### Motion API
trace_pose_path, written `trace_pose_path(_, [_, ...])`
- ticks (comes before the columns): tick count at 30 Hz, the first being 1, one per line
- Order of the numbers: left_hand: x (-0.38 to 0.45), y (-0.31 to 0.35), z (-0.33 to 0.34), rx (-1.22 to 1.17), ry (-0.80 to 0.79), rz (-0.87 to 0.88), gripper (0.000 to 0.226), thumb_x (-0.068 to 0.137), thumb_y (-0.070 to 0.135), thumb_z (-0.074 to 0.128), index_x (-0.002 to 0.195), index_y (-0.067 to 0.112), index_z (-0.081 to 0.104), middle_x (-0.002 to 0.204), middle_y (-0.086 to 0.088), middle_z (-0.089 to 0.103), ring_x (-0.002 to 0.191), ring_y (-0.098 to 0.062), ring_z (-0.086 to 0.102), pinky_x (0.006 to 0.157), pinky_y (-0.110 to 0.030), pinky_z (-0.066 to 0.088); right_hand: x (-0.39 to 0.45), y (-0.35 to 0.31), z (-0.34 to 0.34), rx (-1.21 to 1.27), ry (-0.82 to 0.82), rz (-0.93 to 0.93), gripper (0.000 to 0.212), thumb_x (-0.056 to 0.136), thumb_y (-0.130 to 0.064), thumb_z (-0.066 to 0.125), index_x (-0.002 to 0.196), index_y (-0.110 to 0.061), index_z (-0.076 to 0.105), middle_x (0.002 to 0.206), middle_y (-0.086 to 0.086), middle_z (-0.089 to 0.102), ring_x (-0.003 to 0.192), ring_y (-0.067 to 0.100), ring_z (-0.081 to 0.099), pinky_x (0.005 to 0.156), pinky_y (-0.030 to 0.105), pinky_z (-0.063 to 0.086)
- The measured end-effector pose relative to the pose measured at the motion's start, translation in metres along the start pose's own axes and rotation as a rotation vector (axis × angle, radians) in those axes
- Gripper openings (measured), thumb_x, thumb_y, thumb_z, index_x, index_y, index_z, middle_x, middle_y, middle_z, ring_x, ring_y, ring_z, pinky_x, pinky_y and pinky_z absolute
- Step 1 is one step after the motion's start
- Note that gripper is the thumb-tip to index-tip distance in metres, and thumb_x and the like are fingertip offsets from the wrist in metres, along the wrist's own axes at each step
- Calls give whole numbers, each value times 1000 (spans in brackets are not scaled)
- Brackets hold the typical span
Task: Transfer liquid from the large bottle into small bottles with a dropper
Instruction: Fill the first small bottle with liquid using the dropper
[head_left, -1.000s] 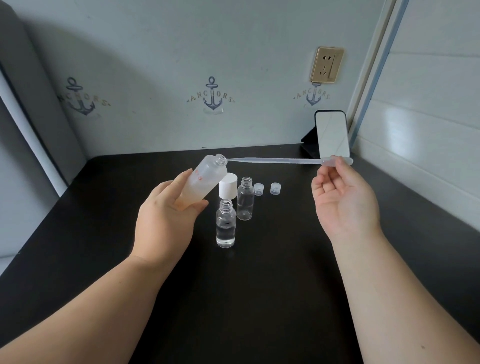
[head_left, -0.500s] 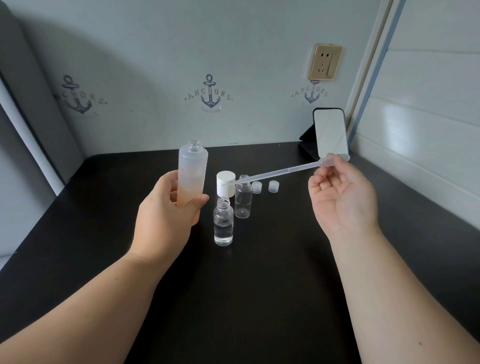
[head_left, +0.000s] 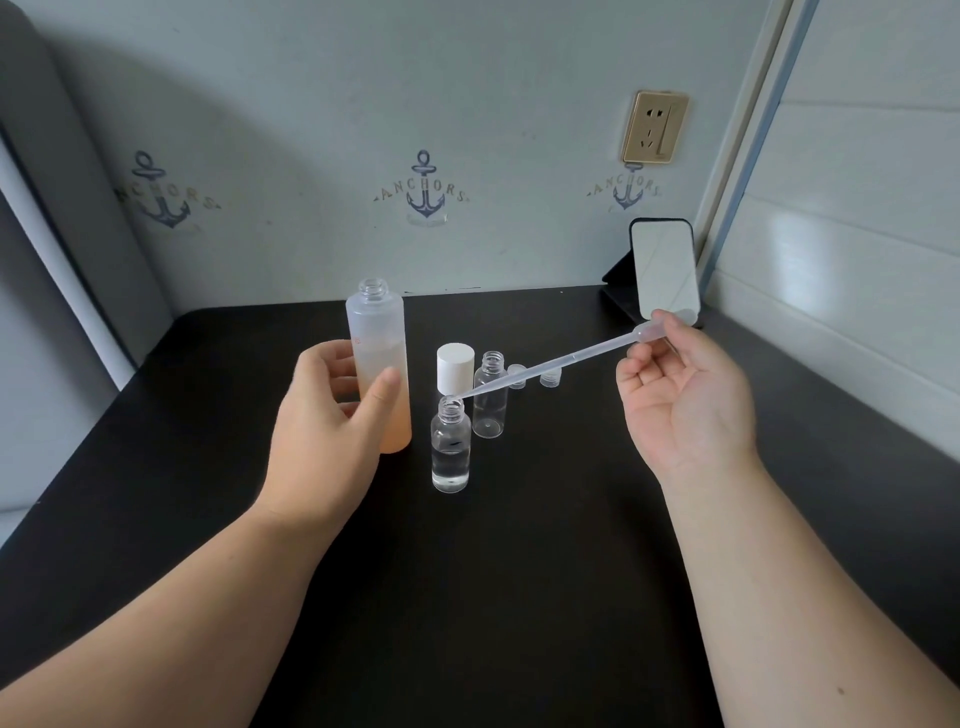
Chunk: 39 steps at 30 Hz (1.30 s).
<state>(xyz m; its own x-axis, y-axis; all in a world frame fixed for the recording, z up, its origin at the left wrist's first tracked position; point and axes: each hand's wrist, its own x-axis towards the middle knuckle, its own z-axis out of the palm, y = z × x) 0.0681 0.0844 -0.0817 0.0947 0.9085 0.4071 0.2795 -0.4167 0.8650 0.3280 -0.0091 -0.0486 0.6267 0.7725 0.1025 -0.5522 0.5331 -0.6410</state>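
On the black surface (head_left: 519, 597), the large bottle (head_left: 378, 364) stands upright, uncapped, partly filled with pale liquid. Left hand (head_left: 327, 441): grip closed around the bottle's lower body, thumb across the front. Right hand (head_left: 680, 400): grip pinching the bulb end of the dropper (head_left: 550, 366), palm up. Dropper slants down to the left; its tip sits at the mouth of the near small bottle (head_left: 451, 447), which holds clear liquid to about half height. Second small bottle (head_left: 490, 395) stands just behind, apparently empty. White cap (head_left: 455, 366) beside it; two small clear caps (head_left: 535, 375) further right. Mirror (head_left: 665, 270) leans at the back corner.
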Motion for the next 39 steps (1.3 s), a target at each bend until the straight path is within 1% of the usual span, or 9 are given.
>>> trace_pose_path(4, [-7, 9, -10, 24, 159, 130, 13, 96, 34, 60, 103, 42, 54, 94, 19, 59, 88, 2, 58, 68, -20, 44, 1, -1, 0, 5, 8, -1, 20, 88, -10, 68, 71, -12, 77, 72, 2, 66, 62, 13, 57, 61, 23, 48])
trace_pose_path(7, [-14, 12, -9, 98, 80, 222, 13, 98, 31, 57, 91, 43, 58, 84, 14, 63, 80, -8, 61, 64, -30, 52, 1, -1, 0, 12, 12, 4, 18, 88, -10, 69, 72, -10, 77, 73, 3, 66, 62, 13, 57, 62, 23, 48])
trace_pose_path(9, [-17, 14, -7, 138, -28, 226, 15, 96, 42, 54, 90, 34, 66, 79, 10, 66, 74, -10, 63, 65, -39, 56, 1, -1, 0, 15, 10, 6, 16, 87, -10, 70, 73, -10, 76, 73, 3, 66, 63, 13, 57, 62, 23, 48])
trace_pose_path(14, [-18, 14, -3, 236, -286, 238, 46, 79, 72, 53, 94, 32, 72, 80, 31, 67, 76, 7, 62, 64, -12, 42, 1, -3, -1, 25, -21, 0, 16, 88, -11, 70, 74, -11, 76, 74, 2, 66, 63, 13, 58, 63, 22, 49])
trace_pose_path(16, [-17, 14, -1, 298, -364, 235, 52, 73, 76, 56, 101, 34, 69, 78, 26, 68, 75, 12, 59, 63, -8, 40, 1, -3, -1, 22, -33, -6, 15, 89, -11, 69, 75, -12, 76, 75, 2, 66, 63, 12, 57, 63, 22, 48])
trace_pose_path(19, [-15, 11, 2, 356, -446, 221, 42, 70, 75, 63, 98, 44, 59, 78, 23, 66, 81, 12, 58, 60, -7, 41, 2, -3, -1, 18, -45, -8, 13, 88, -11, 70, 76, -11, 76, 75, 2, 66, 63, 12, 57, 63, 21, 48])
trace_pose_path(23, [-15, 10, 4, 348, -459, 265, 21, 79, 54, 72, 89, 47, 56, 87, 35, 62, 79, 4, 60, 61, -10, 43, 2, -4, -1, 19, -38, -9, 13, 88, -10, 69, 77, -11, 75, 75, 3, 65, 63, 12, 57, 63, 21, 48])
trace_pose_path(31, [-14, 6, 3, 303, -470, 287, 25, 80, 50, 71, 102, 41, 62, 84, 19, 65, 68, -7, 59, 58, -15, 43, 3, -4, -1, 23, -1, -15, 8, 90, -8, 69, 83, -10, 70, 74, 2, 62, 62, 12, 55, 62, 21, 46])
trace_pose_path(39, [-13, 3, 4, 307, -471, 272, 26, 80, 51, 71, 103, 40, 62, 82, 15, 65, 68, -9, 59, 57, -16, 44, 2, -4, 0, 12, 27, -13, 6, 90, -9, 72, 86, -10, 68, 75, 1, 63, 61, 11, 54, 61, 21, 45])
